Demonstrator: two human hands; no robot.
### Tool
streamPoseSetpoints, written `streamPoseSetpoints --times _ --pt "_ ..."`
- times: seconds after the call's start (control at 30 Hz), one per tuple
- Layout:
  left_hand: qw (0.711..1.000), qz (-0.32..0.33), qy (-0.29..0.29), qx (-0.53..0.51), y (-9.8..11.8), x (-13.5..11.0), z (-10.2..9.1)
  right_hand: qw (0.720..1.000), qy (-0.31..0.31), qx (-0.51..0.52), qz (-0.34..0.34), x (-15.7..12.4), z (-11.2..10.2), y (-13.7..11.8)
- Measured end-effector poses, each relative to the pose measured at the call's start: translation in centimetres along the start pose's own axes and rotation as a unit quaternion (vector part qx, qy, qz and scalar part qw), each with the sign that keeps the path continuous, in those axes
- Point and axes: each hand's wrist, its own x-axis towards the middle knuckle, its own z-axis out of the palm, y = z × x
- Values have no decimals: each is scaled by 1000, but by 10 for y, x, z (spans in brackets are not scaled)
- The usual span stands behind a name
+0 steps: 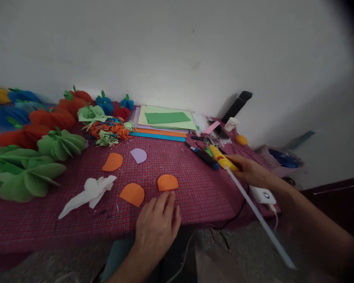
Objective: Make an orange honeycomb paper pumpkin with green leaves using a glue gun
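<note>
My left hand (157, 218) lies palm down at the table's front edge, fingers stretched out, fingertips at the lower edge of a small orange felt or paper stack (168, 182). My right hand (244, 169) is wrapped round a yellow hot glue gun (220, 156); a long whitish glue stick (259, 216) juts out of its rear towards me. Left of the stack lie an orange half-round cutout (132, 194), another orange cutout (113, 162) and a lilac cutout (139, 155). A crumpled white tissue (91, 190) rests further left.
Finished pumpkin shapes (51, 118) crowd the left side, beside a heap of shredded scraps (110, 129). Coloured sheets (166, 118) are stacked at the back. Near my right hand are a dark blue-ended tool (203, 156), a paper cup (231, 124), an orange ball (241, 140) and a white box (262, 195) with a cable.
</note>
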Motion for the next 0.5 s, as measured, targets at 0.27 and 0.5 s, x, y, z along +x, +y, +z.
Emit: streamPoseSetpoints --times 0.27,0.5 --pt "998 6 61 20 -16 0 -21 994 41 -100 -29 21 26 39" --pt "997 -1 57 43 -25 -2 -23 992 55 -113 -31 34 45 43"
